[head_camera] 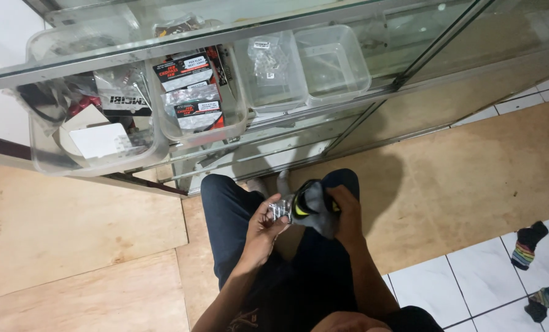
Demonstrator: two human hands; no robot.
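Low in the middle of the frame, your two hands meet over your lap, above your dark trousers. Your right hand is wrapped around a grey sock with yellow-green and black trim, fingers curled over its far side and gripping it. Your left hand pinches a small shiny silver object at its fingertips, held right against the near end of the sock; what that object is cannot be told. Under you lies a tan board floor, which gives way to white tiles at the lower right of the frame. Two more socks lie on those tiles near the right edge, well apart from your hands: a striped multicoloured sock and, below it, a darker sock. Across the top of the frame runs a glass display cabinet. Inside it, clear plastic bins sit side by side, the ones in the upper left holding red-and-black packets and bagged small parts.
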